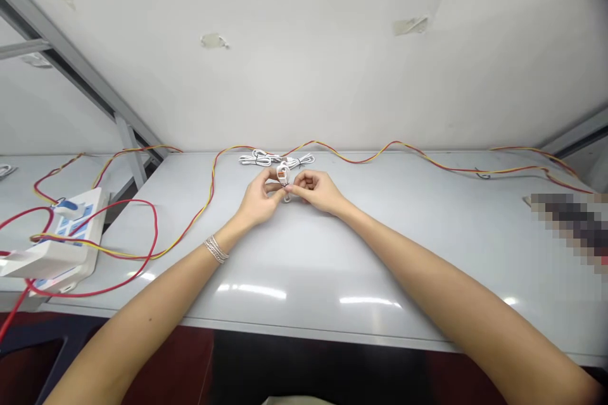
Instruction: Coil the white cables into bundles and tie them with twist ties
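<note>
A small coiled white cable [284,172], with a bit of orange showing on it, stands between my hands above the grey tabletop. My left hand [262,197] grips it from the left with thumb and fingers. From the right, my right hand [319,191] pinches at its lower part, where a thin dark tie seems to be; the fingertips of both hands nearly meet there. Just behind lie two bundled white cables, a left one [256,159] and a right one [300,162], each with a dark tie round it.
A red and yellow twisted wire [351,158] runs along the back of the table [380,304]. At the left, red wires loop over a white power strip [95,215] with blue sockets. A pixelated object [570,221] lies at the right. Behind rises a white panel [323,76].
</note>
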`<state>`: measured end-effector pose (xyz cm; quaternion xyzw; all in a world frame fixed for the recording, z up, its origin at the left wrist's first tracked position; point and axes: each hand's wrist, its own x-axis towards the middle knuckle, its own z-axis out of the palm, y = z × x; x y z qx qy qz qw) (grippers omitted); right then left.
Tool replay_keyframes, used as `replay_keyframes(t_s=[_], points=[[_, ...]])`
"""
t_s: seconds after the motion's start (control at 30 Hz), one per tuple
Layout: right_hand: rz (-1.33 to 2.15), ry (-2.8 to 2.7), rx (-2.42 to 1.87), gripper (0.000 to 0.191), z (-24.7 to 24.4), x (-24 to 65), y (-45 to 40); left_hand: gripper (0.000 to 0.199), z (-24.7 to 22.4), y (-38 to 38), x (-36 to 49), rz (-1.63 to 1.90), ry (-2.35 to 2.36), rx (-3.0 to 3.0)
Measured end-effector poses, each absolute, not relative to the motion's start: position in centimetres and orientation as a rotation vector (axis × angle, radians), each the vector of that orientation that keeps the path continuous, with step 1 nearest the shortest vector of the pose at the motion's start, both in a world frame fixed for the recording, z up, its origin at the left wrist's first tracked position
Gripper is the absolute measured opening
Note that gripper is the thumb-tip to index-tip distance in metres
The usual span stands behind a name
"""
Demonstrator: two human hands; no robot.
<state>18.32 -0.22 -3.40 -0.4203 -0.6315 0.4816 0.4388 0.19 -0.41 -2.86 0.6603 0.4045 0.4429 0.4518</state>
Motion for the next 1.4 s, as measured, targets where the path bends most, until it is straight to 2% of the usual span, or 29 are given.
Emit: replay_keyframes(t_s=[0.27,0.53,0.73,0.9,1.0,1.13,1.2,1.3,1.4], points=[[1.163,-1.608,-1.028,0.044,-3.4,18.3,-0.1,0.028,-2.6,0.2,0.0,1.185,1.029,1.764],[1.113,-1.706,-1.014,0.045,-3.6,18.4,-0.1,0.037,-2.8,-0.1,0.2,1.15,0.984,1.532],[1.117,-1.784,-1.039,0.041,-3.5,18.4,-0.1,0.025,-2.8,-0.2,0.4,1.199,1.078,1.545],[1.106,-1.784,-1.083,0.043,-3.7,18.5,-0.1,0.024,-2.6,0.0,0.3,1.147,1.162,1.569],[1.105,-1.773,-1.085,0.041,-3.7,18.5,-0.2,0.028,-2.4,-0.1,0.3,1.121,1.156,1.559],[1.089,-1.843,-1.066,0.041,-3.4,18.4,-0.5,0.043,-2.0,-0.2,0.4,1.077,1.096,1.404],[1.068,-1.923,-1.04,0.04,-3.4,18.3,-0.6,0.044,-1.7,-0.3,0.5,1.037,1.117,1.348],[0.955,-1.977,-1.066,0.04,-3.6,18.2,-0.6,0.035,-1.3,-0.2,0.5,1.02,1.188,1.269],[0.579,-1.938,-1.201,0.04,-3.8,18.5,-0.2,0.03,-1.0,0.3,0.1,1.061,1.248,1.19]])
